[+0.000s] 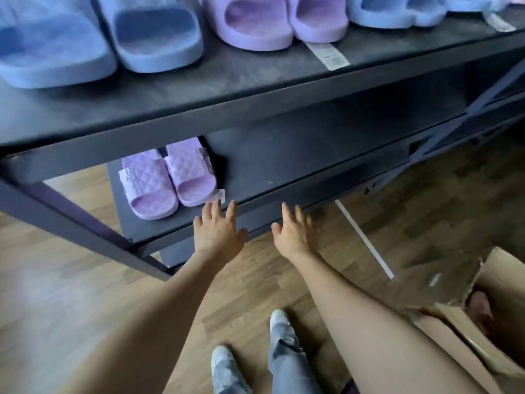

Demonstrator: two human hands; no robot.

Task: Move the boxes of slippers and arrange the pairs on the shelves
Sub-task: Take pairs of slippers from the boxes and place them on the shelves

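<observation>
A pair of quilted purple slippers (167, 182) lies on the lower shelf (284, 166) of a dark rack, with a white tag at its toe. My left hand (218, 230) hovers just in front of that shelf's edge, fingers straight, holding nothing. My right hand (294, 230) is beside it to the right, also with spread fingers and nothing in it. On the upper shelf (199, 81) stand a blue pair (96, 38), a purple pair (272, 21) and another blue pair (397, 9). An open cardboard box (483, 322) sits on the floor at the lower right.
The rack's slanted dark leg (85, 223) runs down to the left of my arms. The floor is wood (71, 294), with a white strip (366, 243) lying on it. My feet in light shoes (250, 351) stand below. White labels (326, 55) lie on the upper shelf.
</observation>
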